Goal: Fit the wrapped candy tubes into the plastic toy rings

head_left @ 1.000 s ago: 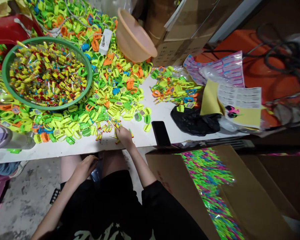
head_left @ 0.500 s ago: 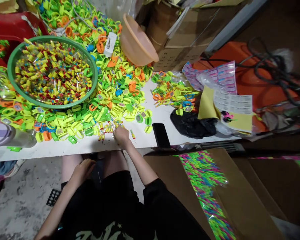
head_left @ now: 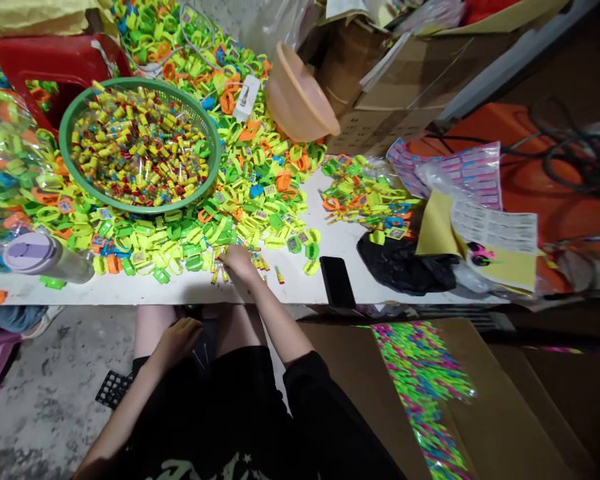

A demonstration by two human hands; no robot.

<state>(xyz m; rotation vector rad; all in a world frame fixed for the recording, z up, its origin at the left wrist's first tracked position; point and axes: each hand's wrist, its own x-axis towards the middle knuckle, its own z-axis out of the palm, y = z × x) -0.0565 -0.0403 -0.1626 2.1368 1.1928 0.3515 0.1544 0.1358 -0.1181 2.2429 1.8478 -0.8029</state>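
Small tubes [head_left: 143,147] inside green basket [head_left: 216,147]

- Along the near edge, the white tabletop [head_left: 140,292] offers a low, bare strip from the bottle [head_left: 73,265] on the left to the right hand [head_left: 239,263].
- That hand, with small tubes [head_left: 280,274] scattered around it, blocks the strip mid-table.
- A bare lane leads far between the big heap of toy watches [head_left: 275,223] and the smaller pile [head_left: 365,193] to its right.
- The phone [head_left: 337,282] lies at its near right; only a slim gap separates phone and black bag [head_left: 410,267].
- Far left, the green basket [head_left: 140,208] stands in the way.
- The basin [head_left: 286,100] hides what's behind, so room there is uncertain.
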